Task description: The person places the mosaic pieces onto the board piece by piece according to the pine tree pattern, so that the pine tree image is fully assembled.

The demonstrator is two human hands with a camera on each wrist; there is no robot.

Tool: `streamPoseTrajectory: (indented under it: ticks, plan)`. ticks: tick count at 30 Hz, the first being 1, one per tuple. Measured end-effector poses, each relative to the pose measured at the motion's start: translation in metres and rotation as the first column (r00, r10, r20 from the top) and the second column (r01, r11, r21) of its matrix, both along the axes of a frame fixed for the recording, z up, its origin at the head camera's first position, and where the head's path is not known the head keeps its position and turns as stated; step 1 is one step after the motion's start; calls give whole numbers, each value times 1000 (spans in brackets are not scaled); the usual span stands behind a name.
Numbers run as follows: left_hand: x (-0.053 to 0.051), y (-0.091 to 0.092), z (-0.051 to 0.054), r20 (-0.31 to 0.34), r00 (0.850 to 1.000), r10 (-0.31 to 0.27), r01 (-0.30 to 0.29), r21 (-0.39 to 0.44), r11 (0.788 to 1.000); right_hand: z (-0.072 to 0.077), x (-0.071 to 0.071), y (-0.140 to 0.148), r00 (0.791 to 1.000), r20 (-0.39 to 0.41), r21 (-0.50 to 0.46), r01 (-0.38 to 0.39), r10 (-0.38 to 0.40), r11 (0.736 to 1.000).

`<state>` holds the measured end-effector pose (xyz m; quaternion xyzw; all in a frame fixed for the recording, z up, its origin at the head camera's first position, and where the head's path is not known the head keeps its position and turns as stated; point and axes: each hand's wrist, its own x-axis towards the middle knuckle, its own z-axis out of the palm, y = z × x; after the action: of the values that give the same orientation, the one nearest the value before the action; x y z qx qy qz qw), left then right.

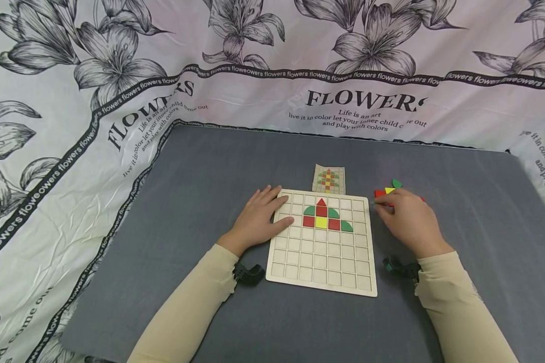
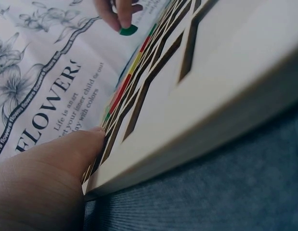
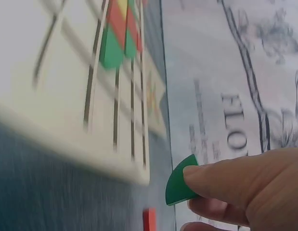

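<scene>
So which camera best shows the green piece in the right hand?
Right wrist view: the green piece appears large, its curved edge clear, pinched by the right hand. The left wrist view shows it small; the head view, barely.

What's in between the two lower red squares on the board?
One yellow square lies between those red squares on the wooden grid board; the head view shows it.

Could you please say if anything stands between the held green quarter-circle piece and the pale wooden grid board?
Nothing visible does: the right hand holds the green quarter-circle piece beside the pale wooden grid board; the left hand rests on the opposite side.
</scene>
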<state>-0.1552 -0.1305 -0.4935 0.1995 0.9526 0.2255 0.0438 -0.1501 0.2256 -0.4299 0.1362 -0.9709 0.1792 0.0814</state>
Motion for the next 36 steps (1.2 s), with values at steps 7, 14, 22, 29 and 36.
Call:
streamPoseTrajectory:
  ticks: [7, 14, 22, 29, 36]
  plan:
    - [0, 0, 1, -21, 1000, -9, 10, 22, 1000, 2, 8, -32, 995, -28, 13, -98, 98, 995]
    - [-1, 0, 0, -20, 1000, -5, 5, 5, 1000, -1, 11, -58, 989, 20, 29, -149, 149, 988]
    - [0, -1, -3, -27, 1000, 4, -3, 14, 1000, -3, 11, -84, 975, 7, 24, -224, 224, 974]
    - [1, -1, -2, -34, 999, -4, 5, 21, 1000, -10, 11, -103, 959, -6, 13, -285, 285, 959]
    - [1, -2, -1, -35, 999, -10, 11, 18, 1000, -11, 10, -120, 939, -26, 19, -343, 343, 939]
